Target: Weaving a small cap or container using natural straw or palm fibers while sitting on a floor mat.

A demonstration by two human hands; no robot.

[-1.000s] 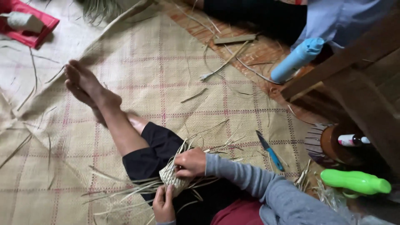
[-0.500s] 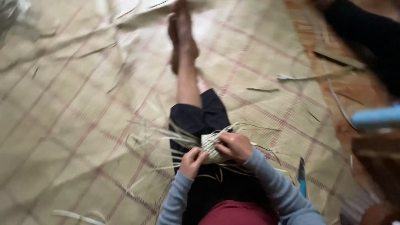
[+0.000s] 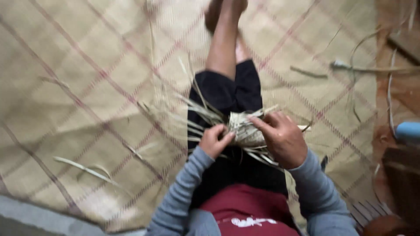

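On the lap, both hands' fingers (image 3: 262,123) pinch a small woven leaf pouch (image 3: 245,131), contents hidden.

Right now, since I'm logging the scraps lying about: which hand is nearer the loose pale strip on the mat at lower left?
Left. The left hand sits on the woven bundle's near side, toward the strip; the right hand grips the bundle's far side.
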